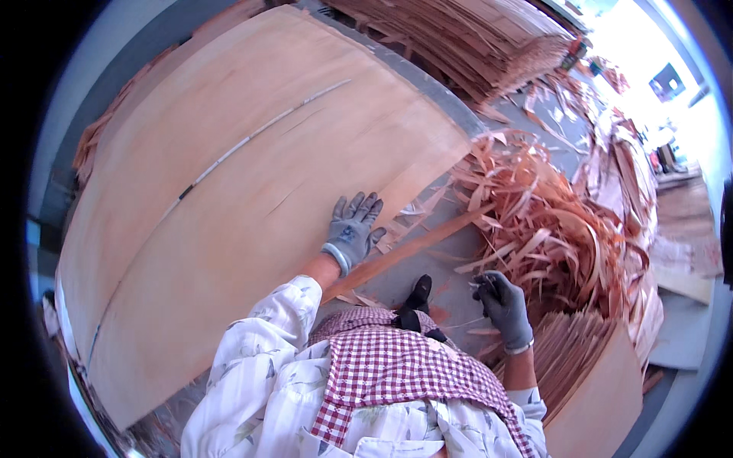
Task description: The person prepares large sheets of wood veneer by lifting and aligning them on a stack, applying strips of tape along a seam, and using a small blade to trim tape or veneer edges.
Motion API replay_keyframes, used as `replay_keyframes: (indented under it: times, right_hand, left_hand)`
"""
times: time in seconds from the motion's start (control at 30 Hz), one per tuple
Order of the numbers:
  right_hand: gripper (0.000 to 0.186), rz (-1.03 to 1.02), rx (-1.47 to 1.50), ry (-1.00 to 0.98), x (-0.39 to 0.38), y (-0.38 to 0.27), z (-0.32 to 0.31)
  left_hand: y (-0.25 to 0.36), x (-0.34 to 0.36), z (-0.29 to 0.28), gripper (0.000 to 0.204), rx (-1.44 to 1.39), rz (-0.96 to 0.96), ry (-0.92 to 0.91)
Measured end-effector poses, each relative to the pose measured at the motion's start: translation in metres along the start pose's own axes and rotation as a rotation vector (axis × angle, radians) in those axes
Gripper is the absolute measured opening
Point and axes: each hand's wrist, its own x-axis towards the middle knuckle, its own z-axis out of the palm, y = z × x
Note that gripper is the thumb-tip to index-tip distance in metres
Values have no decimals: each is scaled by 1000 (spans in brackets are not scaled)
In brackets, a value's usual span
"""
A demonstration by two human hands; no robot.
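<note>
Where the veneer sheet [229,237] lies: spread flat across the left and centre of the frame, its long axis slanted from lower left to upper right.
Pale line with a dark stretch [185,191]: seen along the sheet, roughly parallel to that axis; whether a slit or a strip is shown cannot be told.
Nearer hand: the left hand [353,233], placed on the sheet beside its right-hand edge, with most of the surface left to its upper left and lower left.
Left grip: opened wide, fingers spread, palm down; the sheet is touched, nothing is grasped.
Right hand [504,307]: held right of centre, clear of the sheet, between the scrap heap [534,206] and the veneer stack [573,355].
Right grip: fingers curled partway; whether anything small is held cannot be told.
</note>
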Motion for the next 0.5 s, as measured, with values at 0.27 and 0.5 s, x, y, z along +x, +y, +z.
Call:
replay_keyframes:
  times: [0.27, 0.5]
  right_hand:
    - [26, -278, 29, -473, 202, 4, -4]
    - [42, -120, 234, -741, 319, 37, 81]
  left_hand:
    - [14, 15, 17, 56, 93, -181, -39]
    - [29, 32, 0, 54, 52, -244, -81]
